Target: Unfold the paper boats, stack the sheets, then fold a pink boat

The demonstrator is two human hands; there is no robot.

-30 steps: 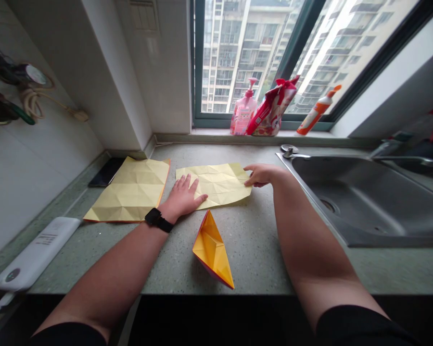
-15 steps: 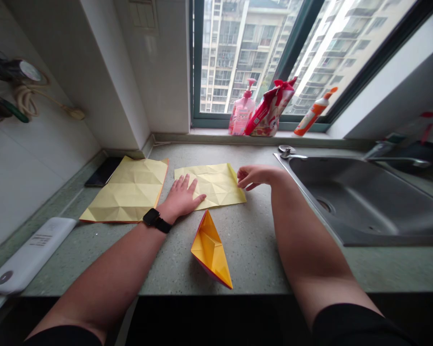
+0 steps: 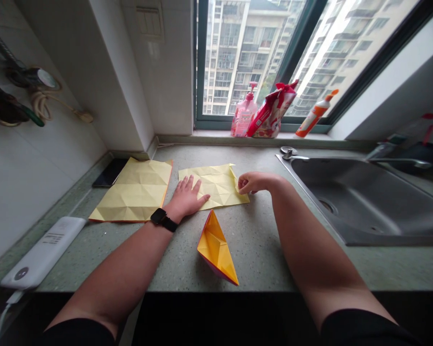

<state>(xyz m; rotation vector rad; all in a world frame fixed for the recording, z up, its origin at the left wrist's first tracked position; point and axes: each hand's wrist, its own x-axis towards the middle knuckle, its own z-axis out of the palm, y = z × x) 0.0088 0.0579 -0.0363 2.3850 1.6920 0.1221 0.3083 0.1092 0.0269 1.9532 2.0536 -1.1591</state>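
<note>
A creased yellow sheet of paper [image 3: 216, 185] lies on the counter in the middle of the head view. My left hand [image 3: 188, 196], wearing a black watch, rests flat with fingers spread on the sheet's left side. At the opposite edge, my right hand [image 3: 250, 183] has its fingers curled together on the paper, whose right margin stands up slightly; the fingertips are partly hidden. Nearer to me sits a folded paper boat [image 3: 218, 250], orange-yellow inside with a reddish outside. Left of my left hand is a larger creased yellow sheet [image 3: 137, 187] with orange edges.
A dark phone [image 3: 106, 174] lies partly under the larger sheet. A white power bank [image 3: 45, 252] with a cable is at the left front. The steel sink [image 3: 364, 202] takes up the right. A pink pump bottle [image 3: 243, 117], a red bag [image 3: 272, 113] and an orange bottle [image 3: 313, 117] line the windowsill.
My right hand has closed in on the smaller sheet's right edge, and that margin has curled up more. My left hand stays flat on the paper. The whole view has shifted slightly.
</note>
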